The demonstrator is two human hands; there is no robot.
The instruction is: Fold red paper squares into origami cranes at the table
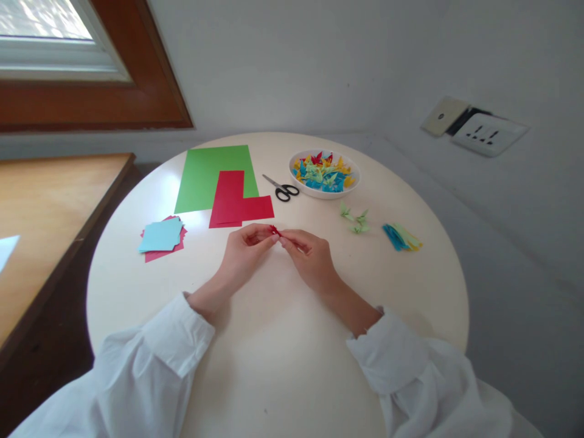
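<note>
In the head view, the person's L hand (246,245) and R hand (312,255) are meeting above the table (274,371), each pinching a small red paper (275,230) that's sitting right btwn them, neither hand being clearly nearer. Its long axis is slanting, approx. from far L down to near R, i.e. running toward the R hand's grip. It's looking narrow, folded & deep red, w/ a jagged far end poking out, but the hands are hiding the rest, so exact shape can't be told.

round white table (283,371) | green sheet (201,176) | red paper (227,201) | scissors (283,192) | white dish (316,193) | paper stack (160,235) | pale-green folded figures (361,228) | strips (396,238)
</note>
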